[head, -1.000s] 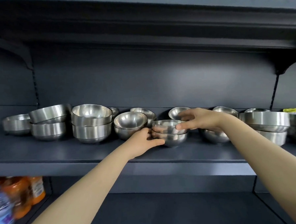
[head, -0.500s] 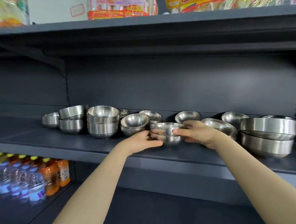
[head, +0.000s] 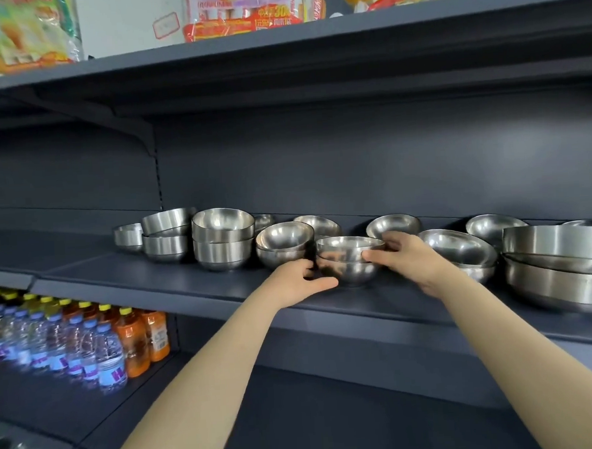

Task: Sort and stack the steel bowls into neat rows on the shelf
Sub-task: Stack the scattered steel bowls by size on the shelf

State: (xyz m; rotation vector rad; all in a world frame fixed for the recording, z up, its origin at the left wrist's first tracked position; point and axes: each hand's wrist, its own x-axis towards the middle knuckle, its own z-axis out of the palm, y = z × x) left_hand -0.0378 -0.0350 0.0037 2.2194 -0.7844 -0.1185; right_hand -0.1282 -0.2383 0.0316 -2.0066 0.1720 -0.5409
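Observation:
A small stack of two round steel bowls [head: 349,261] stands near the front of the dark shelf [head: 174,282]. My left hand [head: 297,281] grips the stack's left side. My right hand [head: 409,259] holds its right side, thumb on the rim. Left of it stand another round stack [head: 283,244], a tall straight-sided stack [head: 223,238] and a flatter stack [head: 166,236]. Loose round bowls [head: 392,224] sit behind. To the right lie shallow bowls [head: 458,248] and wide large bowls [head: 560,262].
Below at left, a lower shelf holds rows of water bottles [head: 88,352] and orange drink bottles [head: 136,339]. Snack packets [head: 239,11] fill the shelf above. The shelf's underside overhangs the bowls.
The view has shifted left and back, so the upper shelf's packets and more bottles show. Both hands stay on the small stack; the right hand has slid from the rim's top to its side.

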